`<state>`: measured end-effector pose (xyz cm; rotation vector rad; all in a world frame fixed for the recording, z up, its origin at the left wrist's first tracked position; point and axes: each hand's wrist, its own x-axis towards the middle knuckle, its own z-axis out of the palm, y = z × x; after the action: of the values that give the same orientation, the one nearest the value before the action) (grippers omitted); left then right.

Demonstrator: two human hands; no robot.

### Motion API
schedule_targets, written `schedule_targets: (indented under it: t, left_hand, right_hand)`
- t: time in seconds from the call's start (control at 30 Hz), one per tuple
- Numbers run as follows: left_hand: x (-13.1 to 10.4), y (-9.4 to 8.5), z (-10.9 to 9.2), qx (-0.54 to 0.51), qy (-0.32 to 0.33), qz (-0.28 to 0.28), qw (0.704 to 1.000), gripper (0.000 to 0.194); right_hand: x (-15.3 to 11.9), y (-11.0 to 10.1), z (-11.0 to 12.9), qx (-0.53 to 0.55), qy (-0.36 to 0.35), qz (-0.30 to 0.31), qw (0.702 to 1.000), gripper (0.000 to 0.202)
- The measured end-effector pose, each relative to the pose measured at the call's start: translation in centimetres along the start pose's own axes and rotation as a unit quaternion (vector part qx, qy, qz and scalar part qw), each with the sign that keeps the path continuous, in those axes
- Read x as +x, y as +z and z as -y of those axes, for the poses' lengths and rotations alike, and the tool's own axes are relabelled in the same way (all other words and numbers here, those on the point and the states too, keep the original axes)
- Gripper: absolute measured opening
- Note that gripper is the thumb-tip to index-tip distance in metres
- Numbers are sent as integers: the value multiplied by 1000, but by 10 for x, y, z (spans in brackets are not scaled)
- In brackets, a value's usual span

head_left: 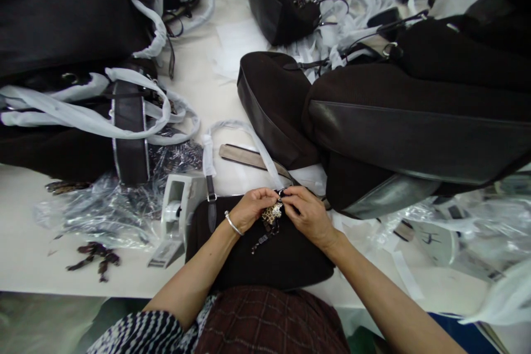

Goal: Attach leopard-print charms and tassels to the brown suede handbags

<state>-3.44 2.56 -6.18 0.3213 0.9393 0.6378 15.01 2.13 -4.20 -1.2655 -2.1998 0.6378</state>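
A dark brown handbag lies in front of me at the table's near edge, its strap wrapped in white paper and arching away from me. Over the bag's upper edge, my left hand pinches a leopard-print charm that dangles with small dark pieces below it. My right hand is closed with fingertips together beside the strap's end, meeting the left fingertips at the charm's top. What exactly the right fingers grip is hidden. A silver bracelet circles my left wrist.
A grey tape dispenser stands left of the bag, beside crumpled clear plastic. Dark ribbon pieces lie at the front left. Stacked bags with wrapped handles fill the far left; more dark bags crowd the right.
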Motion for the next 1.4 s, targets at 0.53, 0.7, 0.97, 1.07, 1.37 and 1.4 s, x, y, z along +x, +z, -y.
schedule_targets:
  t: [0.53,0.7,0.97,1.07,1.37,1.4]
  left_hand:
    - [11,-2,15,172,46,-65,982,29]
    - [6,-2,7,152,-9,-47,987,31]
    - [4,-4,11,119,-36,-17,992,31]
    - [5,-3,13,172,-22,-36,984,26]
    - [-8,8,6,480,258,-132,828,8]
    - [-10,10,4,490,288,-129,813,10]
  right_hand:
    - [-5,8,6,-43,15,96,994,22]
    - [-8,6,6,-19,21,87,996,25]
    - [-14,6,6,-30,46,39,998,19]
    - [-14,8,6,-32,39,47,998,20]
    - [-6,1,1,61,68,75,993,20]
    - [-4,-1,2,81,89,65,991,20]
